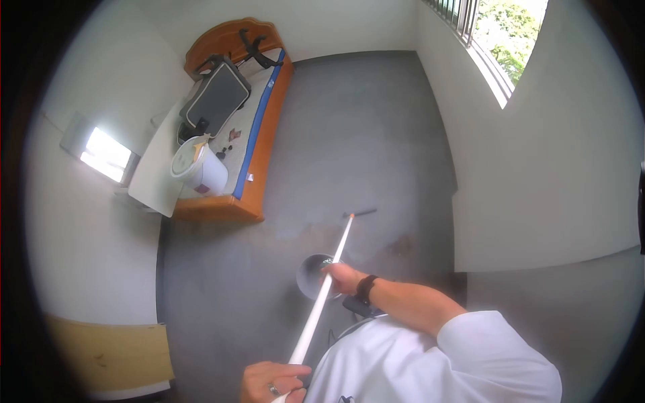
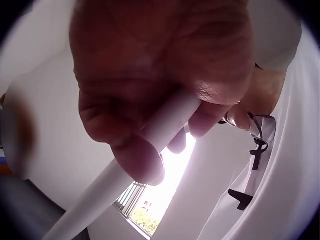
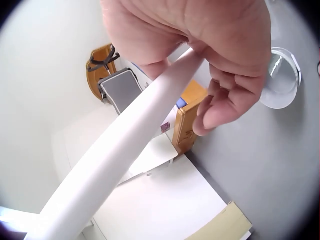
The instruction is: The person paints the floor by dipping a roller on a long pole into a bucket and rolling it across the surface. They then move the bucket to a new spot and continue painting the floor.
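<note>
White pole [image 1: 312, 324] slanting over grey floor [image 1: 356, 127], left hand [image 1: 263, 381] with fingers curled round its near end, right hand [image 1: 345, 278] with fingers wrapped round it farther along, dark crossbar [image 1: 366, 212] at far tip, bucket [image 1: 308, 277] beneath right hand, white tub [image 1: 214, 177] at wooden bed [image 1: 222, 209]'s near end.

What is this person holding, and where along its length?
A long white pole. The left grip holds it nearer the body; the right grip holds it farther along, towards the end with the dark bar.
</note>
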A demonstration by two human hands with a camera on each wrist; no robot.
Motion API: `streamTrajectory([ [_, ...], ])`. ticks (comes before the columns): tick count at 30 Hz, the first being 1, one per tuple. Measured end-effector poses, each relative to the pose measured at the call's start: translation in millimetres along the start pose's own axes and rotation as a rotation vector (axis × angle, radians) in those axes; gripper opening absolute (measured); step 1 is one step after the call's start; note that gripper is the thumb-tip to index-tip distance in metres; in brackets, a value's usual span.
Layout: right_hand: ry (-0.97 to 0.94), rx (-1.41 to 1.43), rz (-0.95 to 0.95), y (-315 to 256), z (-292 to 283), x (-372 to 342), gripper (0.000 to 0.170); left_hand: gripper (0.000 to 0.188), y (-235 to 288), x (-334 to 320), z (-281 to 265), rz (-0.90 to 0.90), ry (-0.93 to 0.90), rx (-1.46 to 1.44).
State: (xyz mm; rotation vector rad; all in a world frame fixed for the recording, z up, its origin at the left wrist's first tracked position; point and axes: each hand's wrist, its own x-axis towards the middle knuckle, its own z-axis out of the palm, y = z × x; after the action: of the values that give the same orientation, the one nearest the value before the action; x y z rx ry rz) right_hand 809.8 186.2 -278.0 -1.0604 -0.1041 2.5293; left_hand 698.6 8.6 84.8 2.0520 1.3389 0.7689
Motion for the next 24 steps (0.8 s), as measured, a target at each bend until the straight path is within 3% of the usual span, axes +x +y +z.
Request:
streamTrajectory([
  [4,0.038,-0.106,-0.149,13,22,-18,0.019,0.01,-22,-60,-14,0.067,0.008,-0.069],
  [8,0.06,-0.147,-0.159,30,39,-15,0.017,0.008,-31,-98,-25,0.112,0.135,-0.052],
  [10,0.176,-0.17,-0.143,25,60,-29,0.01,0.006,-29,-95,-33,0.12,0.147,-0.087],
  [12,0.191,-0.19,-0.133,22,66,-30,0.01,0.006,-26,-87,-39,0.063,0.014,-0.021],
  [17,0.17,-0.268,-0.104,12,49,0,0.013,0.006,-37,-77,-33,-0.022,0.049,-0.037],
  [19,0.014,-0.612,-0.204,5,39,8,0.015,0.006,-37,-63,-31,-0.073,0.026,-0.021],
  [20,0.012,-0.604,-0.188,5,37,15,0.015,0.006,-38,-56,-30,-0.08,0.034,-0.016],
  [22,0.2,-0.344,-0.019,1,47,20,0.017,0.005,-42,-43,-26,-0.103,0.038,-0.011],
  [24,0.167,-0.354,0.008,-10,41,28,0.017,0.004,-47,-30,-20,-0.269,0.075,-0.016],
])
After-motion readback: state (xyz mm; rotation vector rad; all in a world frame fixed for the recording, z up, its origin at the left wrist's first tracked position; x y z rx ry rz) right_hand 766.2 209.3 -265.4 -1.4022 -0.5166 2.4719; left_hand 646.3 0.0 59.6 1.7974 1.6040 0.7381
